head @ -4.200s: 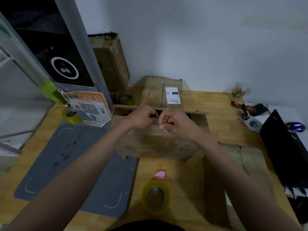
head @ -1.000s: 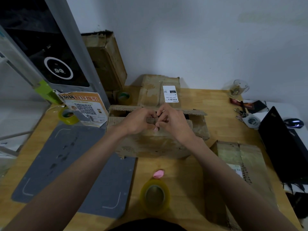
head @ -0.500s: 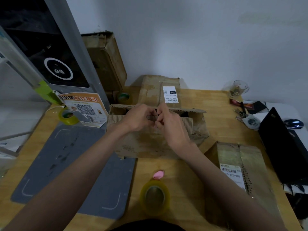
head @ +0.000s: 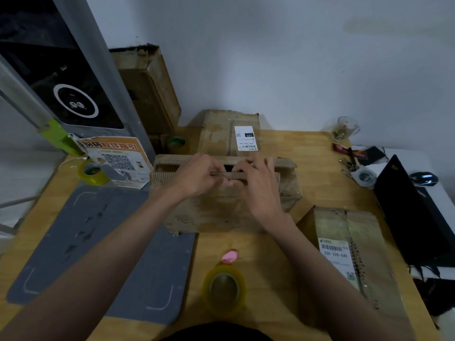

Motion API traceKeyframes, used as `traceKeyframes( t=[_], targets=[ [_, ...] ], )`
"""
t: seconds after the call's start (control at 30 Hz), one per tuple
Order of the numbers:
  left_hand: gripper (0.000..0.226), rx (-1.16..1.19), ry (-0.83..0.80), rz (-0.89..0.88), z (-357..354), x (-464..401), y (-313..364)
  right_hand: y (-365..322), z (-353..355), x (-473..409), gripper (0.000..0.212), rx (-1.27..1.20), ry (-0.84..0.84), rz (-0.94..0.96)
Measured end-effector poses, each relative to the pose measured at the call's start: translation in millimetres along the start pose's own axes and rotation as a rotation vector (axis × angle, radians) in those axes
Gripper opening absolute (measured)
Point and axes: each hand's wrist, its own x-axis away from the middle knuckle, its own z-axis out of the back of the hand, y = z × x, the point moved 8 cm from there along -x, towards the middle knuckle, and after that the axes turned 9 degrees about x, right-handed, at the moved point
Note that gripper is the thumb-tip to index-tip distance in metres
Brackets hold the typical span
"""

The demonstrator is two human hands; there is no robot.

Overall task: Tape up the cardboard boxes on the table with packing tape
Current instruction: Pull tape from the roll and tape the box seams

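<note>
A worn cardboard box (head: 216,212) stands in the middle of the wooden table, its top flaps partly open. My left hand (head: 197,177) and my right hand (head: 258,185) meet over the near flap's corrugated edge, fingers curled round it. A roll of yellowish packing tape (head: 224,290) lies on the table near me, a pink cutter (head: 230,256) just behind it. A taped box with a label (head: 352,254) lies to the right. Another labelled box (head: 229,132) stands behind the middle one.
A grey mat (head: 98,247) covers the table's left part. A second tape roll (head: 92,172) and an orange QR leaflet (head: 118,159) sit at the left. A tall box (head: 147,89) leans on the wall. Keys (head: 362,174), a glass (head: 344,129) and a black laptop (head: 413,212) are on the right.
My hands have dropped from in front of me to the near flap's edge and spread slightly apart along it. The view has tilted, so the right box's label now shows.
</note>
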Motion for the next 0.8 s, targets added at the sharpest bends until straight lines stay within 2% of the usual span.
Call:
traceKeyframes(
  t=[0.07,0.2,0.3,0.37,0.47,0.6,0.67,0.8],
  targets=[
    [0.011,-0.022,0.002,-0.021,1,0,3,0,-1,-2,0.019,-0.027,-0.009,0.054],
    [0.019,-0.094,0.014,-0.048,-4,3,4,4,-6,-6,0.012,-0.059,-0.038,0.056],
    [0.015,-0.126,0.013,-0.042,-8,8,3,4,-16,-11,0.007,-0.176,-0.179,0.050],
    [0.030,-0.155,0.013,0.002,-10,10,-3,4,-21,-13,0.009,-0.216,-0.262,0.034],
    [0.045,-0.211,0.002,0.044,-17,9,-7,5,-22,-16,0.011,-0.210,-0.295,0.015],
    [0.073,-0.470,-0.042,0.035,-33,11,0,6,-25,-16,0.010,-0.204,-0.319,0.008],
    [0.074,-0.540,0.012,0.014,-32,11,4,6,-26,-17,0.011,-0.202,-0.335,0.024],
    [0.068,-0.525,0.069,0.002,-29,10,8,3,-25,-24,0.021,-0.129,-0.356,0.057]
  ],
)
